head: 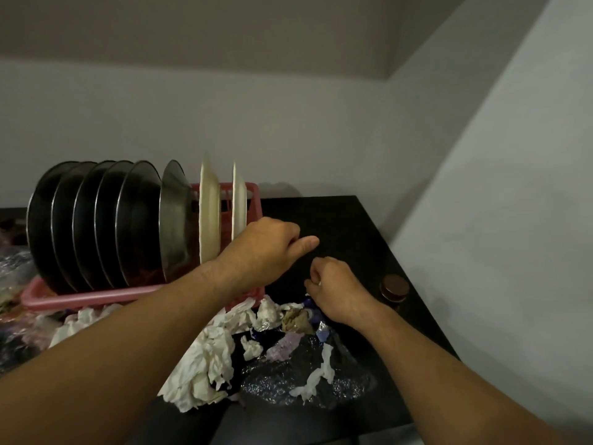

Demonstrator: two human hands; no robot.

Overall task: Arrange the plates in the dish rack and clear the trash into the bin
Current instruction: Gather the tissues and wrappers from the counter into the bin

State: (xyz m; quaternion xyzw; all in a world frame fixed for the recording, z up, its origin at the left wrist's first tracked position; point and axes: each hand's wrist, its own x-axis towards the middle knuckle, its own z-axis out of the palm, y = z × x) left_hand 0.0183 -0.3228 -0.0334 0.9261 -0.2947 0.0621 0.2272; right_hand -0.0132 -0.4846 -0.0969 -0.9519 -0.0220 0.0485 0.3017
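Note:
A pink dish rack point(96, 295) stands on the black table point(337, 220). Several dark steel plates point(96, 220) stand upright in it, with two white plates point(209, 200) at its right end. My left hand point(266, 248) is at the rack's right end, in front of the second white plate point(239, 200). Its fingers are curled, its thumb points right, and I see nothing in it. My right hand point(337, 292) hovers over the trash pile point(208, 358) of crumpled tissues, wrappers and clear plastic. Its fingers are curled and a small white scrap point(319, 283) shows at the fingertips.
A small jar with a brown lid point(394, 289) stands near the table's right edge, close to the wall. More crumpled plastic and clutter point(12, 268) lies left of the rack. No bin is in view.

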